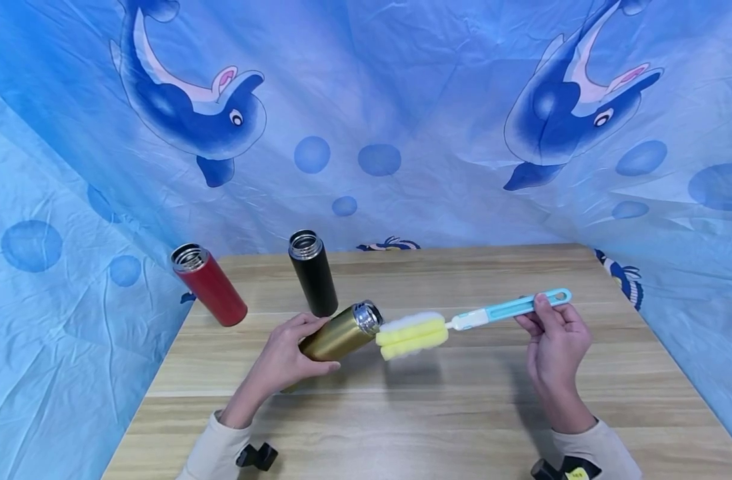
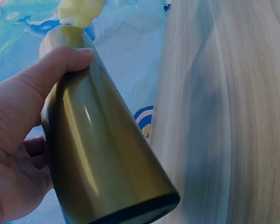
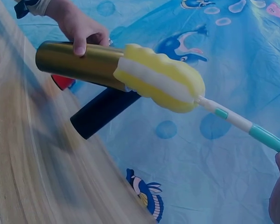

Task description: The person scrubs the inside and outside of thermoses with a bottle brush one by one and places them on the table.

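My left hand (image 1: pixel 291 357) grips a gold thermos bottle (image 1: pixel 340 335), tilted with its steel mouth toward the right. In the left wrist view the thumb lies along the side of the gold bottle (image 2: pixel 98 140). Out on the right, my right hand (image 1: pixel 557 343) pinches the light-blue handle of a bottle brush (image 1: pixel 414 333). The brush has a yellow and white sponge head, whose end is right at the bottle's mouth. In the right wrist view the sponge head (image 3: pixel 161 79) overlaps the mouth; whether its tip is inside cannot be told.
A red bottle (image 1: pixel 213 287) without a lid stands at the table's left edge. Behind the gold bottle stands an uncapped black bottle (image 1: pixel 315 277). The wooden table (image 1: pixel 462 427) is bordered by a blue dolphin-print sheet (image 1: pixel 366 87) at the back and sides.
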`<state>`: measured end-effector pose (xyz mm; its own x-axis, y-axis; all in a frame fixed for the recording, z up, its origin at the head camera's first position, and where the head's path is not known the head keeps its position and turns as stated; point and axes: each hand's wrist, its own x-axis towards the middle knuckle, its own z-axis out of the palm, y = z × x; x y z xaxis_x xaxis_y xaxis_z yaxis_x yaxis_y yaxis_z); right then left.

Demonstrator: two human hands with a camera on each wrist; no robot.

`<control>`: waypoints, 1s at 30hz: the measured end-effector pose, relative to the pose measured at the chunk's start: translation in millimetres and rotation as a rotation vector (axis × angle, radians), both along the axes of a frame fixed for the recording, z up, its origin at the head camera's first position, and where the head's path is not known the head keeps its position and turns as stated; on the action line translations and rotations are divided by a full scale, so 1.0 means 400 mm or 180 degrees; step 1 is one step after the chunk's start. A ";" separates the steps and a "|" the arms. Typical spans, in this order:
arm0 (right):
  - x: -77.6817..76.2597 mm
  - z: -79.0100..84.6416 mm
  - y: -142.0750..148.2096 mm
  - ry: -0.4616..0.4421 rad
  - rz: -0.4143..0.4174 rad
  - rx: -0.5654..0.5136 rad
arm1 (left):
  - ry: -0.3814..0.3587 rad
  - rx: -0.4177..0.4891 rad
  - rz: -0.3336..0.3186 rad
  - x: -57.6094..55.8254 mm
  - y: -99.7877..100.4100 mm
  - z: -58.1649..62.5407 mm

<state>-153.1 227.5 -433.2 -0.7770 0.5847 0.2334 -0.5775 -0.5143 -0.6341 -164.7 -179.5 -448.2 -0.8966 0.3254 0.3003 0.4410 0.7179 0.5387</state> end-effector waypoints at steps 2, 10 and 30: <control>0.000 0.001 0.002 0.0012 -0.0024 -0.0028 | -0.0089 0.0051 -0.0021 -0.001 0.004 -0.001; 0.000 0.004 0.009 0.0121 -0.0146 -0.0151 | -0.0456 0.0272 -0.0076 -0.006 0.023 -0.008; 0.002 0.017 0.027 0.0245 -0.0266 -0.0339 | -0.1307 0.1012 -0.0043 -0.021 0.060 -0.004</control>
<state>-152.2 238.4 -426.2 -0.7068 0.6711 0.2236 -0.6659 -0.5245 -0.5305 -172.9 -155.6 -449.9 -0.9576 0.2879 0.0104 0.1555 0.4863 0.8598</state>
